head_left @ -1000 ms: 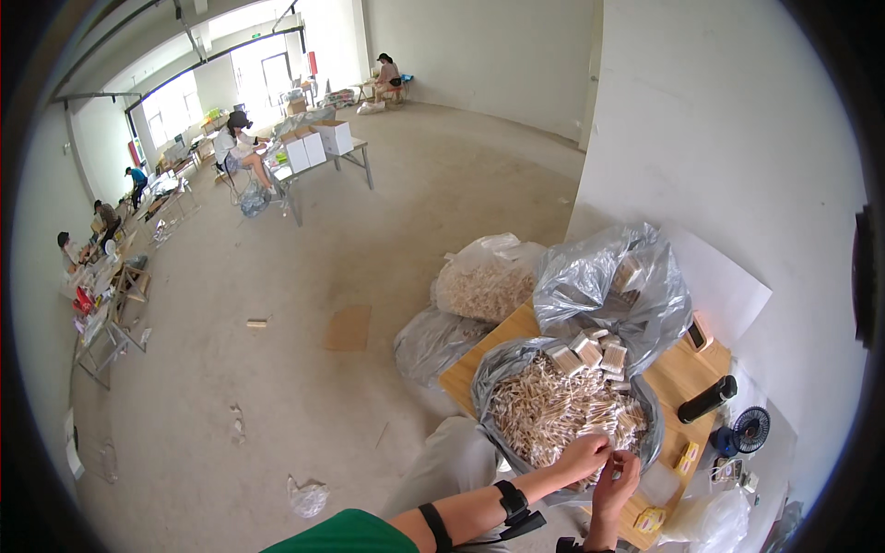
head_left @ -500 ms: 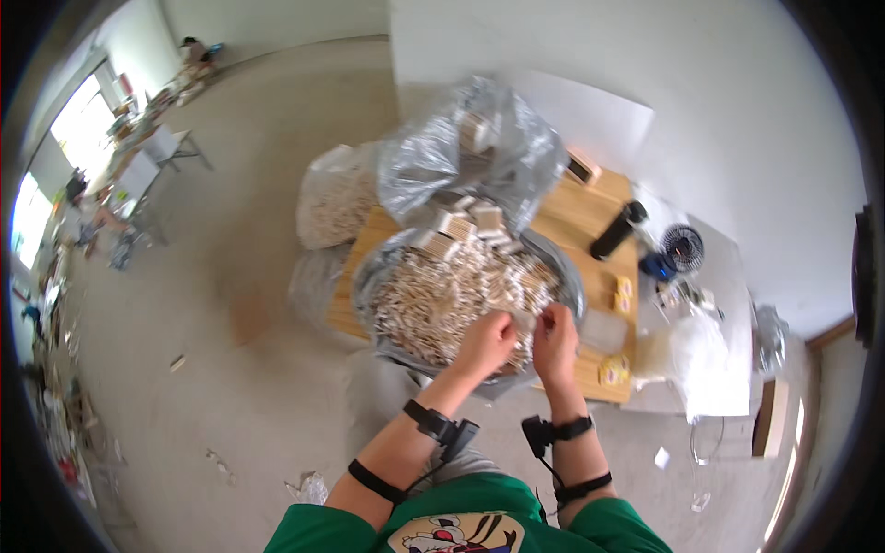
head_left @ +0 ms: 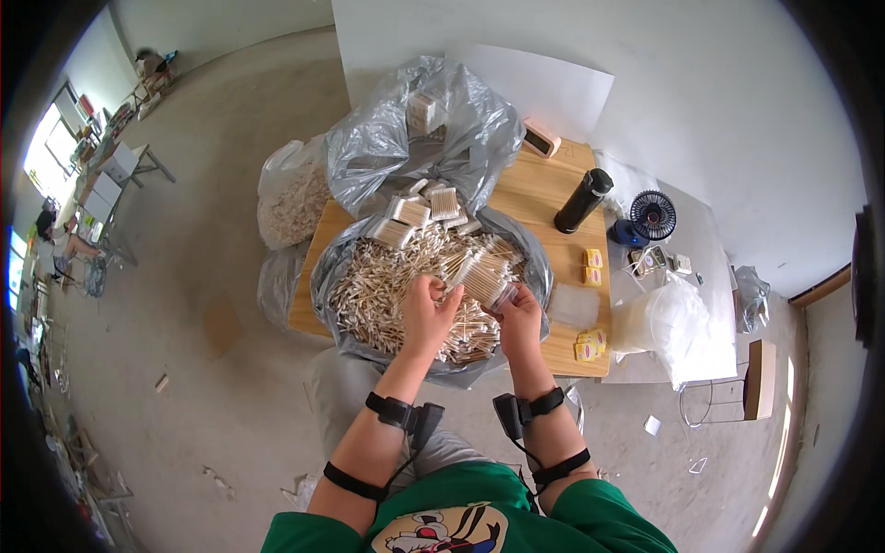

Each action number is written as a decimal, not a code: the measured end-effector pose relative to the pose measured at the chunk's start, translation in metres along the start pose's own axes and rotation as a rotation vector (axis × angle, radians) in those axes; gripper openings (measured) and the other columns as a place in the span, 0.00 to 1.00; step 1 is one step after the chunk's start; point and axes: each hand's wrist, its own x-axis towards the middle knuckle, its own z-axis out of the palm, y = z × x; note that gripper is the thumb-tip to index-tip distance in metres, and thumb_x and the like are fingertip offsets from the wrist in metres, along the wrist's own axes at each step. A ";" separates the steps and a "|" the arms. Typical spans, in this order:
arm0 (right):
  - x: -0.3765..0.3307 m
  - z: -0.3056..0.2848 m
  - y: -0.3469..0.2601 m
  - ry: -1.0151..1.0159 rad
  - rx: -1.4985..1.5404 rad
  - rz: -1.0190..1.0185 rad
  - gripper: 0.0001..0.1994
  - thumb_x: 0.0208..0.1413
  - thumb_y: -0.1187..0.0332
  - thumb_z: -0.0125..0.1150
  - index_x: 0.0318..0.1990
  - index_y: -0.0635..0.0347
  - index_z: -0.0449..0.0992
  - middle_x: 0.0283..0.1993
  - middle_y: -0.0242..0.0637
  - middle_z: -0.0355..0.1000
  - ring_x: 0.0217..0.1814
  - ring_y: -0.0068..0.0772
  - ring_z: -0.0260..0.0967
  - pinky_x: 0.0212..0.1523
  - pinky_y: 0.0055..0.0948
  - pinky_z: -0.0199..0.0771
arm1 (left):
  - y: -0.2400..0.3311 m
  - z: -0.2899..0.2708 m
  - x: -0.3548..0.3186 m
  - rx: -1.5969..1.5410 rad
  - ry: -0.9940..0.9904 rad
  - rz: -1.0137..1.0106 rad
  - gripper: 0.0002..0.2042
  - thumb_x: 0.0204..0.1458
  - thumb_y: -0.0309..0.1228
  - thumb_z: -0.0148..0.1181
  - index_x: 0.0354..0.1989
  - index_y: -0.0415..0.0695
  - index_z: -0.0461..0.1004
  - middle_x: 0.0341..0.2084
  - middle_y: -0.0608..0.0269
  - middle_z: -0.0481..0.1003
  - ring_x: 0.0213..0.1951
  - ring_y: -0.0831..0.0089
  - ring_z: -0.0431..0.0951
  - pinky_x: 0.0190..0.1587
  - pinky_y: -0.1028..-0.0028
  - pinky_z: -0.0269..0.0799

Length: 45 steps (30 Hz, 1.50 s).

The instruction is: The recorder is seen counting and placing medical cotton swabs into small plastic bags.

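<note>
A wide tub (head_left: 537, 267) lined with grey plastic is heaped with loose cotton swabs (head_left: 378, 295). Over its right half I hold a flat clear pack of cotton swabs (head_left: 483, 276), tilted, its sticks side by side. My right hand (head_left: 522, 321) grips the lower right corner of the pack, where clear film bunches up. My left hand (head_left: 428, 313) is closed at its left edge, thumb against it; the fingertips are partly hidden. Several filled swab packs (head_left: 410, 212) are piled at the tub's far side.
The tub stands on a wooden table (head_left: 544, 198). Behind it is a big grey plastic bag (head_left: 369, 157) with packs inside. To the right are a black bottle (head_left: 583, 201), yellow labels (head_left: 590, 346), a clear plastic box (head_left: 573, 306), and a small fan (head_left: 652, 217).
The hands have moved apart and turned, and the swab pack now shows clearly between them. The whole view has shifted, so the table appears further left.
</note>
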 end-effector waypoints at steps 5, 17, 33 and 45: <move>0.001 0.004 0.005 -0.163 0.264 0.146 0.10 0.52 0.83 0.48 0.43 0.66 0.69 0.41 0.37 0.72 0.42 0.27 0.71 0.43 0.27 0.75 | -0.009 0.000 0.006 -0.794 -0.127 -0.467 0.18 0.50 0.39 0.62 0.37 0.34 0.70 0.31 0.63 0.74 0.34 0.78 0.73 0.38 0.76 0.69; 0.026 0.020 -0.016 -0.242 -0.445 -0.171 0.10 0.54 0.72 0.59 0.42 0.66 0.71 0.36 0.33 0.73 0.38 0.20 0.68 0.39 0.19 0.68 | -0.001 -0.008 0.025 -0.183 -0.133 -0.060 0.07 0.45 0.26 0.64 0.30 0.39 0.73 0.24 0.67 0.71 0.26 0.79 0.70 0.28 0.80 0.65; 0.025 0.056 -0.013 -0.179 0.011 -0.125 0.03 0.56 0.74 0.56 0.32 0.61 0.70 0.28 0.22 0.65 0.29 0.12 0.58 0.30 0.14 0.59 | -0.014 -0.003 0.033 -0.253 0.024 -0.177 0.12 0.50 0.31 0.61 0.22 0.37 0.68 0.17 0.59 0.67 0.20 0.70 0.66 0.25 0.71 0.62; 0.034 0.064 -0.010 -0.165 -0.400 -0.287 0.03 0.52 0.75 0.58 0.32 0.62 0.70 0.25 0.26 0.67 0.27 0.14 0.61 0.30 0.18 0.63 | -0.031 0.000 0.038 -0.245 -0.001 -0.069 0.08 0.49 0.29 0.62 0.26 0.37 0.71 0.17 0.64 0.70 0.21 0.76 0.67 0.26 0.77 0.64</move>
